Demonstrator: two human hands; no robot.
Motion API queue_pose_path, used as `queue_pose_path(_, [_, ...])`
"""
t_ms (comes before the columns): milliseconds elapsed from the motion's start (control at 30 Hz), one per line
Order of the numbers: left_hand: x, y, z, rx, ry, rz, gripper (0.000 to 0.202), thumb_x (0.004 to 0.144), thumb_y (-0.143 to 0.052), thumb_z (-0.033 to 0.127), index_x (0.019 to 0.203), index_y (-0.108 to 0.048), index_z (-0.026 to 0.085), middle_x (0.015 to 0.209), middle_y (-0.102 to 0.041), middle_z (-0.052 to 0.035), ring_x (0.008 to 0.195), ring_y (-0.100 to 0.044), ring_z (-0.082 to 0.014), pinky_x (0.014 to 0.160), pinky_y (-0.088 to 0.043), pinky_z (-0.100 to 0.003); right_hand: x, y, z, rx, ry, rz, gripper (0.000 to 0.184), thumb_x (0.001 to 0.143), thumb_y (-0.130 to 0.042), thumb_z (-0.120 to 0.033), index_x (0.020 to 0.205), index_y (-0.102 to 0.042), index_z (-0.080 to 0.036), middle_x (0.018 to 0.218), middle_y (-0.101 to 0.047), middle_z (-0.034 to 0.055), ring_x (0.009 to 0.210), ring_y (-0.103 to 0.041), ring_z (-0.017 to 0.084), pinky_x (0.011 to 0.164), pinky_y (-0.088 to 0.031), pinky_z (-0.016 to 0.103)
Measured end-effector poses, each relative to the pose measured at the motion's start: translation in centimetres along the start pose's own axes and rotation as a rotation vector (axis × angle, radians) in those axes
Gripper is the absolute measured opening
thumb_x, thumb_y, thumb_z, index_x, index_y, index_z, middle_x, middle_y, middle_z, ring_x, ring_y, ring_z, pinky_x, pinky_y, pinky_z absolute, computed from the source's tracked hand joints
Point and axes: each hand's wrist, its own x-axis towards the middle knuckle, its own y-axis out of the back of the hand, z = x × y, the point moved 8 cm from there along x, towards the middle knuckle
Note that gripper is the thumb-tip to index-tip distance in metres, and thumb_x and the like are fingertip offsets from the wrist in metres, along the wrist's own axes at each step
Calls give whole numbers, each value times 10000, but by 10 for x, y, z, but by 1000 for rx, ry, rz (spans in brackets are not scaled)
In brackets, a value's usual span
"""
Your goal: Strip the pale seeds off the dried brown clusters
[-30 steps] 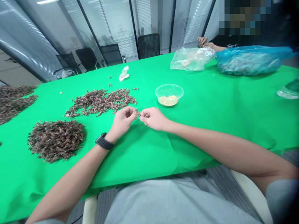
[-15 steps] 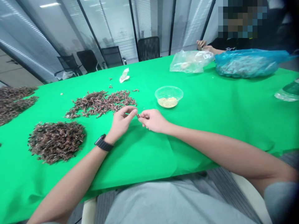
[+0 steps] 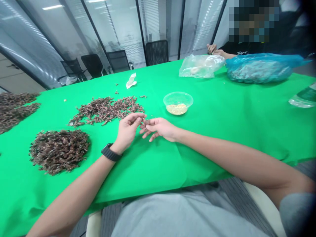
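My left hand [image 3: 128,128], with a black watch at the wrist, pinches a small brown pod [image 3: 144,122] between thumb and fingertips just above the green tablecloth [image 3: 222,115]. My right hand [image 3: 159,127] meets it from the right, fingers partly spread and touching the same pod. Behind the hands lies a loose spread of brown pods [image 3: 106,108]. A denser pile of brown pods [image 3: 59,149] sits to the left. A clear plastic bowl [image 3: 178,102] with pale seeds stands just beyond my right hand.
More brown pods [image 3: 14,108] lie at the far left edge. A clear bag [image 3: 201,65] and a blue bag [image 3: 259,67] of pods sit far right, where another person's hands [image 3: 214,49] rest. A crumpled white scrap [image 3: 131,80] lies farther back. Black chairs stand by the glass wall.
My right hand's fingers have loosened from a tight pinch and spread out. Both hands stay together over the same spot, still on the pod.
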Motion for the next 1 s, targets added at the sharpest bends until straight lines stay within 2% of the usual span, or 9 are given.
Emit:
queue_pose_path(133, [-1,0,0,6,31,23,252,818,-747,385,1002,-740,212,1093,-735,-82,827,-653,-150,743,-519,-259,-1,-3,0,56,-3,-67,117,906,-663,-230,978,-671,-139,965,-751,96,769,-713,161,585,-608,248])
queue_pose_path(233, [1,4,-2,-10,21,65,246,832,-718,370,1028,-730,222,1144,-723,-76,900,-661,-155,778,-523,-255,1,4,-1,12,26,27,91,871,-703,-210,880,-647,-139,816,-718,50,651,-660,118,536,-579,210])
queue_pose_path(300, [4,12,-5,-51,2,133,184,834,-694,332,972,-725,214,1103,-727,-63,931,-661,-151,797,-518,-248,2,9,-2,-29,56,101,87,869,-694,-183,840,-623,-141,757,-695,29,603,-633,103,500,-558,196])
queue_pose_path(433, [9,23,-16,-92,32,199,131,794,-708,298,858,-731,187,950,-745,-51,875,-665,-145,780,-508,-239,4,21,-9,-112,133,218,58,888,-648,-144,840,-616,-142,729,-685,16,555,-608,89,454,-517,179])
queue_pose_path(567, [7,23,-19,-39,90,218,198,751,-751,330,886,-763,186,984,-766,-73,846,-672,-160,716,-506,-242,5,28,-12,-165,184,281,73,872,-668,-167,824,-614,-151,732,-690,12,545,-602,85,441,-497,175])
queue_pose_path(700, [3,18,-16,16,116,207,229,735,-772,352,898,-771,191,1001,-770,-78,810,-660,-169,581,-446,-215,6,31,-14,-230,232,308,66,857,-670,-176,837,-610,-157,724,-686,8,535,-592,85,430,-487,174])
queue_pose_path(800, [3,17,-17,26,130,193,233,717,-789,343,893,-759,194,1007,-767,-71,795,-653,-167,535,-405,-206,7,32,-14,-266,265,311,73,847,-671,-193,845,-606,-162,736,-687,13,543,-596,90,436,-490,181])
queue_pose_path(900, [4,16,-16,-18,99,170,181,755,-746,332,860,-747,185,920,-756,-64,770,-649,-158,620,-468,-230,9,33,-13,-298,291,309,64,851,-648,-210,861,-604,-164,754,-689,21,556,-602,99,442,-493,192])
queue_pose_path(1000, [4,10,-8,-23,34,89,170,817,-675,335,816,-741,178,842,-730,-56,749,-637,-154,736,-512,-274,9,33,-13,-346,307,312,62,850,-624,-222,868,-610,-164,760,-683,22,562,-600,104,446,-483,198])
